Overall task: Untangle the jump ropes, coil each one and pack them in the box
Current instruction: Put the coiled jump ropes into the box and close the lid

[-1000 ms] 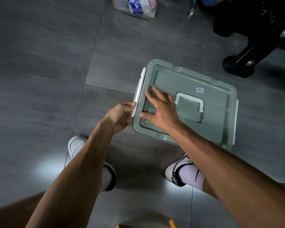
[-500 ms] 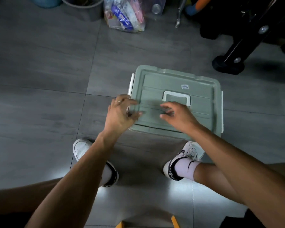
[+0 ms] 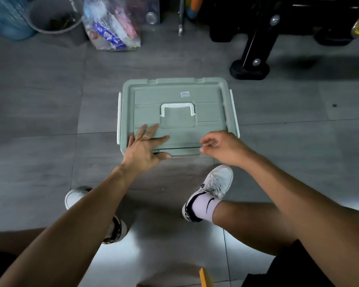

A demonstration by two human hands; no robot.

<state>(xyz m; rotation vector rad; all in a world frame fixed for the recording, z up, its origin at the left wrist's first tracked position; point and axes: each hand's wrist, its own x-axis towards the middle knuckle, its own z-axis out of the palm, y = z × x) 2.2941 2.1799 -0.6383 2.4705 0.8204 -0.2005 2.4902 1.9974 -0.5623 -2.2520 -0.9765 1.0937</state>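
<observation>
A pale green plastic box (image 3: 178, 96) with its lid on stands on the grey tiled floor in front of me. It has a white carry handle (image 3: 177, 108) on top and white side latches (image 3: 119, 119). My left hand (image 3: 145, 145) lies flat with spread fingers on the lid's near left corner. My right hand (image 3: 222, 146) hovers at the near right edge of the lid, fingers loosely curled, holding nothing. No jump rope is visible.
A clear bag of packets (image 3: 112, 23), a grey bucket (image 3: 54, 17) and a blue container (image 3: 6, 15) stand at the back left. Black gym equipment with a round foot (image 3: 250, 69) is at the back right. My two shoes (image 3: 214, 187) are just before the box.
My left hand left the left side latch and now rests flat on the lid. My right hand slid from the lid's middle to its near right edge. The view tilted up.
</observation>
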